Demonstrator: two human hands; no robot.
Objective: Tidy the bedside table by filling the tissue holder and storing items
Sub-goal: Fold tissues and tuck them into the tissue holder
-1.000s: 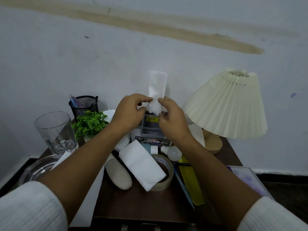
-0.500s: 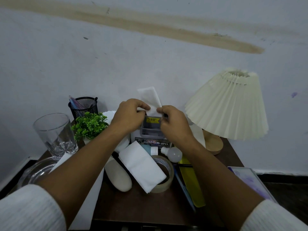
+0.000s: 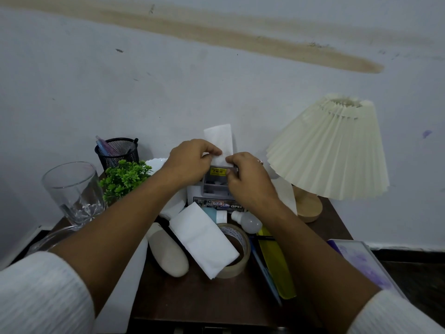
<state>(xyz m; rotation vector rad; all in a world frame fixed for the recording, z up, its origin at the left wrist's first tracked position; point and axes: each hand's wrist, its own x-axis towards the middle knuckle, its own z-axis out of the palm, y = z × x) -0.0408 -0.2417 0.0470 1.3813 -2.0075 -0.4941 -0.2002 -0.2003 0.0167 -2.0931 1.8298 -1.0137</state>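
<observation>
Because the folded tissue [image 3: 220, 143] has to feed down into the narrow top of the tissue holder [image 3: 215, 186], both hands meet over it at the back of the bedside table [image 3: 192, 297]: the left hand [image 3: 190, 162] pinches the sheet's lower left edge and the right hand [image 3: 248, 179] pinches its lower right, so the sheet stands upright, its upper half free above the fingers. That two-sided grip probably keeps the soft paper from buckling as it goes in. How deep its bottom edge sits inside the holder cannot be told. More stock waits close by: a folded tissue stack [image 3: 204, 239] lies at 6 o'clock from the holder, propped across a tape roll [image 3: 237, 259]. At 9 o'clock stand a small green plant [image 3: 124, 179] and a drinking glass [image 3: 72, 191]; at 3 o'clock a pleated lamp [image 3: 332, 150] crowds the right hand's side.
</observation>
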